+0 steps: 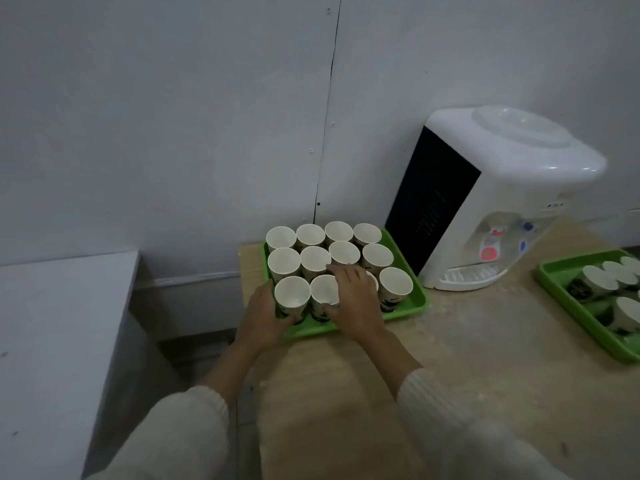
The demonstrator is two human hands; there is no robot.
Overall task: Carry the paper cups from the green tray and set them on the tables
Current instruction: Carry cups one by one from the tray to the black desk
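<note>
A green tray (415, 301) sits at the far left corner of a wooden table and holds several upright white paper cups in rows. My left hand (263, 315) curls around the front-left cup (292, 295) from its left side. My right hand (353, 301) lies over the front row, its thumb against the front-middle cup (323, 292) and its fingers reaching over a cup that it mostly hides. The back rows of cups (337, 233) stand untouched.
A white water dispenser (498, 195) stands right of the tray. A second green tray (557, 275) with several cups lies at the right edge. The wooden table (467, 358) stretches toward me. A lower grey surface (59, 323) lies to the left, a grey wall behind.
</note>
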